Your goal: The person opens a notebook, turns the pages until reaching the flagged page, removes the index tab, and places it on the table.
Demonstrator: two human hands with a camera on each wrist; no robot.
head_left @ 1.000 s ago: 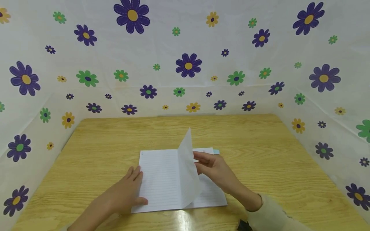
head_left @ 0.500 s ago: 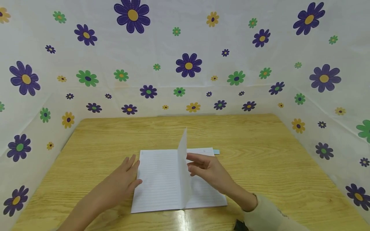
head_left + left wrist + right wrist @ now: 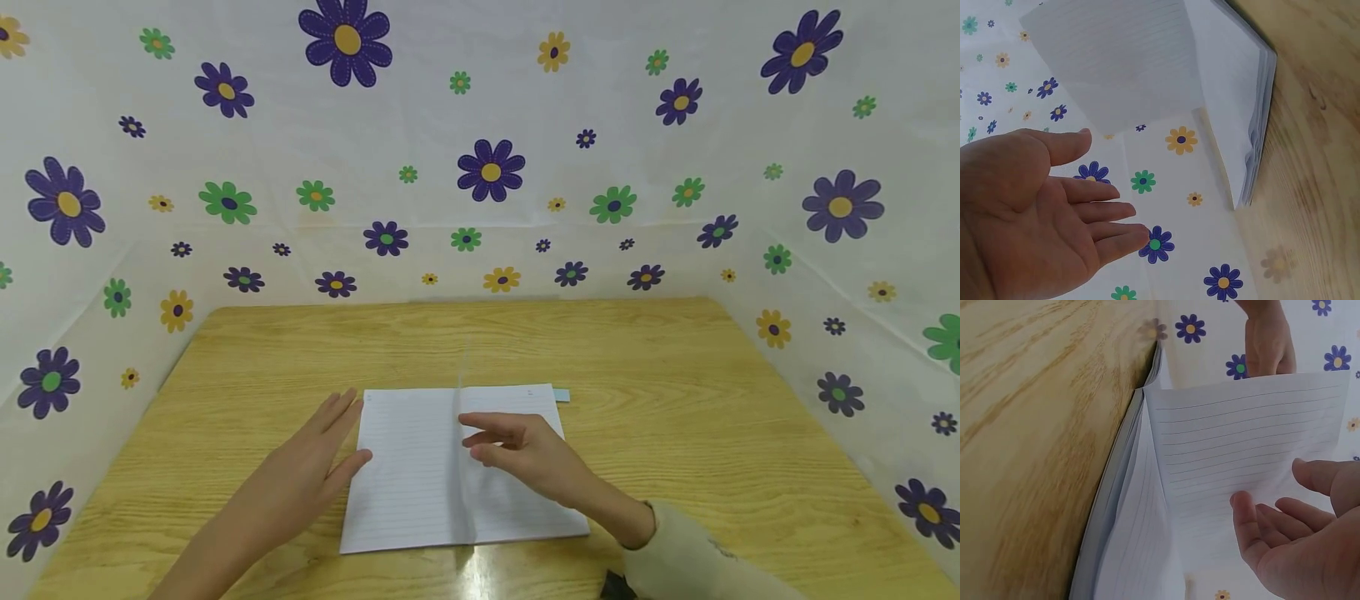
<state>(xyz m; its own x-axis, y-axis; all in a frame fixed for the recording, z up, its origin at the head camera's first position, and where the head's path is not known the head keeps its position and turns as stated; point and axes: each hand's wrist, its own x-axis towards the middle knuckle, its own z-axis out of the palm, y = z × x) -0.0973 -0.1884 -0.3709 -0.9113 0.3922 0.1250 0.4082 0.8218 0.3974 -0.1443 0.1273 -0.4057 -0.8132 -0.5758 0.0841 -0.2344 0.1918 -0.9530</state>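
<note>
An open lined notebook (image 3: 408,475) lies on the wooden table, with one page (image 3: 1235,437) standing nearly upright along its spine. My right hand (image 3: 536,454) is over the notebook's right half, its loosely bent fingertips right at the standing page. Nothing is pinched between that thumb and index finger in the right wrist view. At the left edge of the notebook, my left hand (image 3: 303,471) has its fingers extended and its thumb spread over the margin. Seen from the left wrist, its palm (image 3: 1035,231) holds nothing.
A light blue tab (image 3: 562,395) sticks out past the notebook's top right corner. A dark object (image 3: 617,586) shows beside the right sleeve at the bottom edge. Flower-printed white cloth (image 3: 420,125) encloses the table (image 3: 637,350) at the back and sides.
The page has swung left from leaning rightward to nearly upright at the spine. My right hand has moved left with it and its fingers have loosened; my left hand has slid slightly up and lifted.
</note>
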